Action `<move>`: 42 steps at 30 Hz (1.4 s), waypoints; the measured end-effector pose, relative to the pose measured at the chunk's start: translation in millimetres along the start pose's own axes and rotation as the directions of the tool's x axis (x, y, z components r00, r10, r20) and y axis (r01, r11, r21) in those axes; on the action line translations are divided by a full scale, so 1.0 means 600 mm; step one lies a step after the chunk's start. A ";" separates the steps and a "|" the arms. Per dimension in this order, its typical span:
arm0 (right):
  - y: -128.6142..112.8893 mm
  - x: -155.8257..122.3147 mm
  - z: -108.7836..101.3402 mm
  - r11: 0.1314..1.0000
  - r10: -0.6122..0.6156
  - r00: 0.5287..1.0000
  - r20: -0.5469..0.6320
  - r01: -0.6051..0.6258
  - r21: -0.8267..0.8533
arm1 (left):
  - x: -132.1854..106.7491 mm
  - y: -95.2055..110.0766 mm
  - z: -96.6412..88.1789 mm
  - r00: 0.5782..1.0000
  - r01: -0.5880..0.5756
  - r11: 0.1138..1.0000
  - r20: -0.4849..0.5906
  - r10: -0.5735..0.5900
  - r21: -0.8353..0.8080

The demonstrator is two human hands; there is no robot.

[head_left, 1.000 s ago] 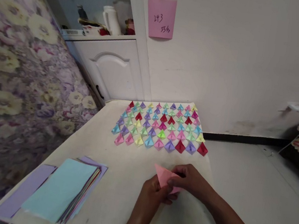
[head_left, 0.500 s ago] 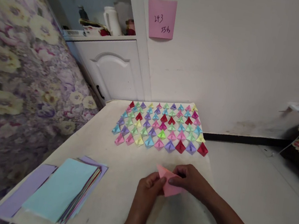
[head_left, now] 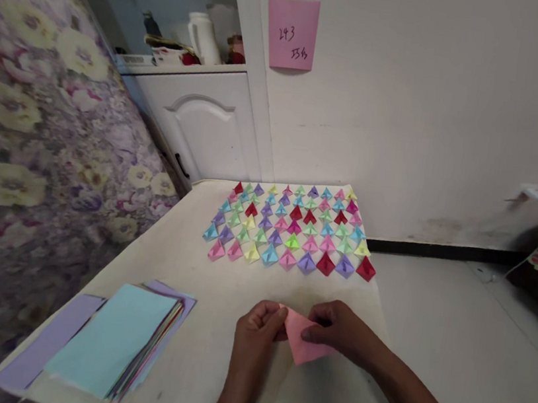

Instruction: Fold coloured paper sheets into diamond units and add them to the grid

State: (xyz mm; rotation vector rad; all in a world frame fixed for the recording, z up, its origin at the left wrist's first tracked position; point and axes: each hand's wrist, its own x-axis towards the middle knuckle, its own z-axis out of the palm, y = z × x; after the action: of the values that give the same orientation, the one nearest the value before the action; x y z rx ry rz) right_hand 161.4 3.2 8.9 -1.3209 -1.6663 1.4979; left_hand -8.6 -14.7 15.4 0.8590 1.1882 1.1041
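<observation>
Between my hands, above the near part of the table, is a folded piece of pink paper (head_left: 301, 347) with a point toward the bottom. My left hand (head_left: 259, 327) pinches its upper left corner between thumb and fingers. On the other side, my right hand (head_left: 333, 331) grips the paper's right part, thumb on the face toward me; its fingers behind the paper are partly hidden. Beyond the hands, rows of small folded paper pieces (head_left: 307, 262) in many colours lie on the cream tabletop (head_left: 217, 287).
To the left lies a stack of coloured paper (head_left: 115, 333) with a light blue sheet on top, and purple paper (head_left: 54, 338) beside it. A floral curtain (head_left: 56, 151) hangs along the left. Behind the table stand a white cabinet (head_left: 204, 122) and a wall with a pink note (head_left: 291, 34).
My left hand has slid left to the paper's upper left corner. The pink paper has turned and its lower point sits slightly lower. My right hand has barely moved.
</observation>
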 end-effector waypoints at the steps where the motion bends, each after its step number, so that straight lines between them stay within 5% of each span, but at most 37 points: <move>1: -0.001 0.000 -0.001 1.000 0.001 1.000 -0.010 -0.001 0.003 | 0.001 -0.003 -0.001 0.999 0.020 1.000 0.044 -0.020 0.003; 7: -0.008 0.003 -0.006 1.000 -0.015 0.994 -0.106 0.016 0.011 | 0.001 -0.025 0.006 0.961 0.073 0.981 0.252 -0.117 0.177; 19: -0.020 -0.005 -0.006 0.994 -0.091 0.980 -0.179 0.079 -0.071 | 0.002 -0.030 0.003 0.982 -0.019 0.968 0.187 -0.029 0.250; 28: -0.035 -0.018 -0.007 0.969 -0.232 0.965 -0.124 0.218 -0.117 | -0.009 -0.016 0.018 0.951 0.070 0.979 0.283 -0.123 0.190; 32: -0.033 -0.016 -0.003 0.958 -0.259 0.955 -0.147 0.235 -0.162 | -0.011 -0.013 0.024 0.976 0.054 0.979 0.198 -0.094 0.198; 36: -0.037 -0.017 0.000 0.932 -0.334 0.911 -0.241 0.282 -0.226 | -0.010 -0.011 0.024 0.994 0.056 0.978 0.079 -0.074 0.202; 42: -0.046 -0.023 -0.003 0.850 -0.523 0.794 -0.310 0.460 -0.255 | -0.010 -0.015 0.015 0.999 -0.024 0.981 0.039 0.016 0.194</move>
State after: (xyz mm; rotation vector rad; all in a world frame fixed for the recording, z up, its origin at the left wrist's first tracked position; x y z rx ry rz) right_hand 159.6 -5.8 38.3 -1.0459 -1.7293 0.7614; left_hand 1.7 -22.6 10.1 1.0393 1.2735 0.9946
